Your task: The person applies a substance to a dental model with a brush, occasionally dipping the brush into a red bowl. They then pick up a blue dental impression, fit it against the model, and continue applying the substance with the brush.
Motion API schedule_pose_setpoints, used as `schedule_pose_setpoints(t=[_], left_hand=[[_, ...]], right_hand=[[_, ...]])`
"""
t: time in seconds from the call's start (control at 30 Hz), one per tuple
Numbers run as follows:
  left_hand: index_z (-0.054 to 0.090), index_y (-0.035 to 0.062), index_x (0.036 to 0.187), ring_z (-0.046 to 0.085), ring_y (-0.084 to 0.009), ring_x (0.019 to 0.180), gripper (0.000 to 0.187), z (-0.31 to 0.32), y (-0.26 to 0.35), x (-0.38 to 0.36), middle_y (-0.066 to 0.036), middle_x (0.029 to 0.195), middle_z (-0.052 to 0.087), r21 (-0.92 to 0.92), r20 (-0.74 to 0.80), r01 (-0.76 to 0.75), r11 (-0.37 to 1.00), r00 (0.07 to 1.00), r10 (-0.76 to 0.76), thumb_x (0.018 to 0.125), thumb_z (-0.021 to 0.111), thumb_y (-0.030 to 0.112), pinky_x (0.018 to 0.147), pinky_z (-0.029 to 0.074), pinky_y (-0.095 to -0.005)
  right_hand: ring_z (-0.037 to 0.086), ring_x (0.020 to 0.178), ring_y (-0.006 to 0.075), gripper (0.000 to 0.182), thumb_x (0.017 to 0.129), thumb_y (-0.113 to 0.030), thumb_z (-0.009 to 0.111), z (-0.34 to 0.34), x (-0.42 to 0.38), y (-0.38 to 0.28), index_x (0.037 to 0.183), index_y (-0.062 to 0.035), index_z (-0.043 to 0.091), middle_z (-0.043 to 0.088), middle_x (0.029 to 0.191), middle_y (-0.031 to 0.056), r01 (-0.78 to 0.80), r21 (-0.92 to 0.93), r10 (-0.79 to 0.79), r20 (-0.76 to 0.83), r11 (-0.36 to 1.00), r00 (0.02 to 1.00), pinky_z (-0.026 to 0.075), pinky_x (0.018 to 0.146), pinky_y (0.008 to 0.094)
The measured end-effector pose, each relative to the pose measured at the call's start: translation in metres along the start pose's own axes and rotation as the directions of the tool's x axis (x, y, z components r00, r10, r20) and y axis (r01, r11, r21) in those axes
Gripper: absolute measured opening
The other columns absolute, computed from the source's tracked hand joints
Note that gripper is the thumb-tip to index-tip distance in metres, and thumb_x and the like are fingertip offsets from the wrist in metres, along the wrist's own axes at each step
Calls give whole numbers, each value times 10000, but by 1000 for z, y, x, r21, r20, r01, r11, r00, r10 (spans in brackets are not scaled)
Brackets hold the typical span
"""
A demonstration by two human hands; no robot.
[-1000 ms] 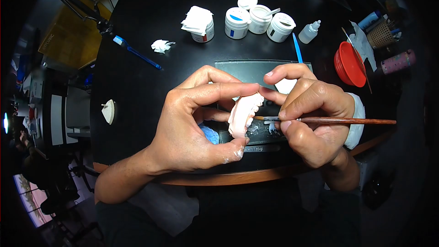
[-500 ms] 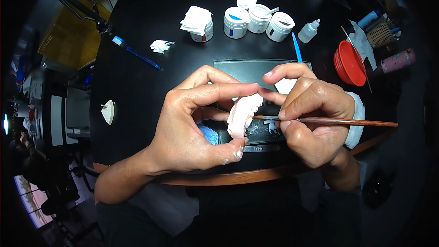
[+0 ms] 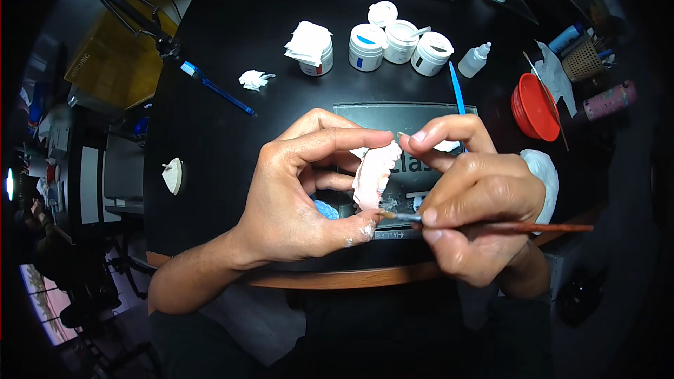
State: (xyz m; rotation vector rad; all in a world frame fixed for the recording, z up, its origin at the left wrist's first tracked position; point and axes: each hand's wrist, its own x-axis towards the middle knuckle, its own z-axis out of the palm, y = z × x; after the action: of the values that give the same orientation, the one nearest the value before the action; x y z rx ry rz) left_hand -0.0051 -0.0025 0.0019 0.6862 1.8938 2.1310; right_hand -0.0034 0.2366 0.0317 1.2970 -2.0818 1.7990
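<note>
Between thumb and index finger, my left hand (image 3: 295,189) holds a pale pink dental model (image 3: 370,181) with a row of teeth facing right. White residue marks the left thumb. My right hand (image 3: 481,203) pinches a thin brush (image 3: 530,227) with a reddish-brown handle. The brush tip is near the model's lower end and my left thumb; whether it touches is too small to tell. Beneath both hands lies a glass slab (image 3: 414,114), partly hidden. A blue object (image 3: 326,209) shows behind my left hand.
Several white jars (image 3: 366,49) stand at the back, beside a dropper bottle (image 3: 474,60). A blue stick (image 3: 458,88) rests on the slab's edge. To the right sits a red bowl (image 3: 537,109); to the left are a toothbrush (image 3: 221,90) and a plaster piece (image 3: 173,176).
My right hand and the brush have moved down, from the model's teeth to its lower end. The camera view has shifted slightly.
</note>
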Motion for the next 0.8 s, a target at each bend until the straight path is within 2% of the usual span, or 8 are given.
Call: schedule_pose_setpoints(t=[0.2,0.27,0.33,0.47,0.57,0.6,0.67,0.8], left_hand=[[666,-33,1288,665,-169,1073,626,0,1,0,-109,1205,560,30,4,6,1000,1000,-6,698,874,-52,937,634,-291],[632,-68,1303,679,-231,1139,660,-2,0,-1,-150,1259,557,58,31,-4,998,1000,2,692,880,-64,927,642,-305],[634,-66,1300,676,-240,1154,661,-1,1,-1,-170,1305,553,38,31,-1,999,1000,0,687,883,-65,929,642,-311],[636,-64,1288,668,-253,1180,662,-1,0,0,-206,1388,539,17,37,-19,1000,999,19,677,889,-66,932,643,-326],[633,-62,1274,667,-258,1178,656,0,2,0,-220,1402,535,47,33,-44,998,999,43,671,892,-71,937,645,-344],[630,-60,1267,667,-258,1177,653,0,2,0,-219,1398,537,61,25,-55,997,998,54,668,892,-76,938,646,-349],[624,-56,1254,666,-257,1176,648,0,1,0,-219,1390,540,87,10,-74,993,997,73,664,892,-87,938,649,-358],[628,-42,1224,675,-235,1143,623,1,0,0,-194,1346,559,93,-29,-80,992,996,83,662,892,-87,935,651,-352]], right_hand=[[593,1111,378,228,583,31,642,-1,-2,3,798,-40,661,663,711,69,27,2,-28,40,1000,999,407,1130,640],[600,1030,347,186,593,21,633,-2,-2,3,765,-50,640,644,684,60,24,-2,-24,-27,1000,999,429,1091,602],[623,897,303,149,587,9,633,2,-1,6,721,-56,632,627,640,41,34,-5,-35,-144,999,989,475,1011,533],[560,612,172,113,628,-11,614,0,-4,10,736,-40,634,622,608,36,62,-23,-65,-247,998,967,501,942,478],[520,712,185,100,679,-31,606,-3,-5,13,776,-38,629,621,635,50,61,-23,-65,-218,998,974,482,972,486],[527,892,241,92,706,-43,611,-5,-7,12,798,-41,624,614,661,58,35,-18,-38,-189,999,981,469,999,495],[535,1073,297,87,736,-58,620,-7,-10,10,822,-43,619,608,688,67,7,-16,-10,-154,1000,988,454,1022,500],[537,1087,296,84,751,-60,630,-9,-10,11,832,-38,620,613,689,68,1,-31,-6,-136,1000,991,449,1011,488]])
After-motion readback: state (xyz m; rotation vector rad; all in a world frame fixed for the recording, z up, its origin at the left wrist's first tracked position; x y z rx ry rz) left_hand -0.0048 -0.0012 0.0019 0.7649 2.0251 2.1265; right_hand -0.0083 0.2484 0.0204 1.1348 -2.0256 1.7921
